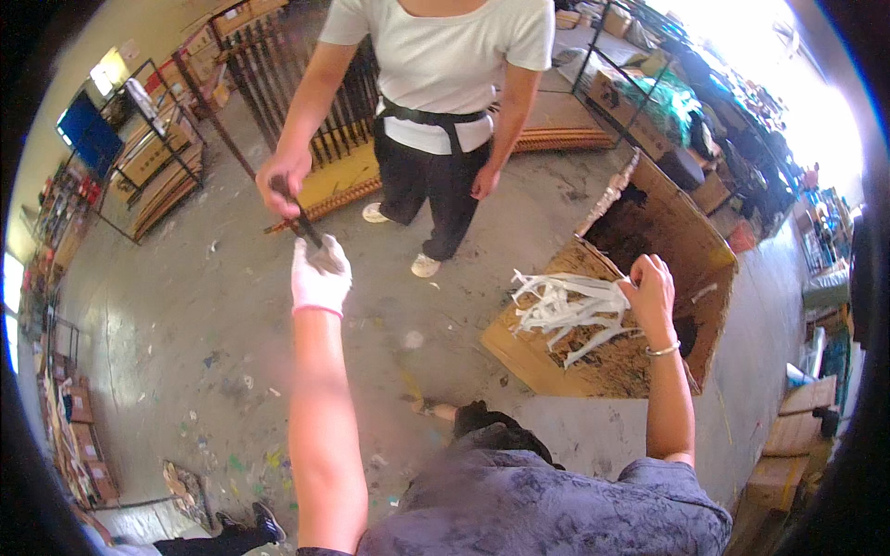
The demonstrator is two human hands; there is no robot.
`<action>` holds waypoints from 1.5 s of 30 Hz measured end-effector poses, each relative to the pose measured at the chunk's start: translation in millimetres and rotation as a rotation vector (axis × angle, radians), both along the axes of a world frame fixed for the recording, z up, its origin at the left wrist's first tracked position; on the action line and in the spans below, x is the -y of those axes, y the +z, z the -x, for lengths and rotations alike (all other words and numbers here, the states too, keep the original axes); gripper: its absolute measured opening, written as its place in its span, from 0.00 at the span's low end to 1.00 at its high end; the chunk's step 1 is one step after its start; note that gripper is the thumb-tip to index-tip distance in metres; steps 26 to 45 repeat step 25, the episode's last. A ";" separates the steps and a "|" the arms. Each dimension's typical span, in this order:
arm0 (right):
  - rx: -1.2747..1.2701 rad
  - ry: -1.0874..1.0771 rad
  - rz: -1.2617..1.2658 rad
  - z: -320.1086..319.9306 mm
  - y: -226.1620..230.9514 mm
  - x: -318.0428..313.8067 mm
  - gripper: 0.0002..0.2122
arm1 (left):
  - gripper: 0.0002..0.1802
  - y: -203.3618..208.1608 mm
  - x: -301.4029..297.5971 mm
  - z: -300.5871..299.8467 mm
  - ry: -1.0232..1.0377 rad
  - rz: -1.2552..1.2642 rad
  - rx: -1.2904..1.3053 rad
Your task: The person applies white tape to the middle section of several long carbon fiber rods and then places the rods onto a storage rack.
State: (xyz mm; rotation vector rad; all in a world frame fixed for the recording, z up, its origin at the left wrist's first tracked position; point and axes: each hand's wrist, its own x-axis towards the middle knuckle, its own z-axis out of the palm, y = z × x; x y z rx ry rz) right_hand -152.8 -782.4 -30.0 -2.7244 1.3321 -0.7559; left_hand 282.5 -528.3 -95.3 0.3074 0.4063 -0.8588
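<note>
My left hand (321,275), in a white glove with a pink cuff, reaches forward left of the middle. Its fingers are round the near end of a dark, narrow rod-like tool (304,221); its exact kind cannot be made out. A person in a white top (440,65) stands facing me and grips the tool's far end with one hand (284,183). My right hand is not in view. To the right, a co-worker's bare hand (651,289) with a bracelet holds a bunch of white strips (570,310) over an open cardboard box (528,357).
That co-worker in a dark patterned shirt (565,500) fills the lower middle, close to me. Behind the white-topped person stand a metal rack (264,83) and a stack of brown rods (565,139). Shelves with cartons (153,162) line the left; heaped goods (732,102) fill the far right.
</note>
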 end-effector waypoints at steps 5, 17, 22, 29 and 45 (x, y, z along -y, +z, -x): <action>-0.156 -0.015 -0.047 -0.1 4.3 3.0 0.09 | 0.12 -18.7 -58.6 53.1 0.018 -0.328 0.018; -0.228 0.387 -0.039 -111.7 -3.4 -73.7 0.11 | 0.10 -177.5 -309.6 193.6 0.309 -0.168 -0.351; -0.266 0.862 -0.259 -172.1 -107.3 -129.5 0.09 | 0.14 -226.4 -350.4 256.3 0.272 -0.975 0.404; -0.558 0.916 -0.407 -199.3 -155.2 -164.7 0.10 | 0.20 -243.0 -367.7 288.4 0.278 -1.460 0.598; -0.558 0.916 -0.407 -199.3 -155.2 -164.7 0.10 | 0.20 -243.0 -367.7 288.4 0.278 -1.460 0.598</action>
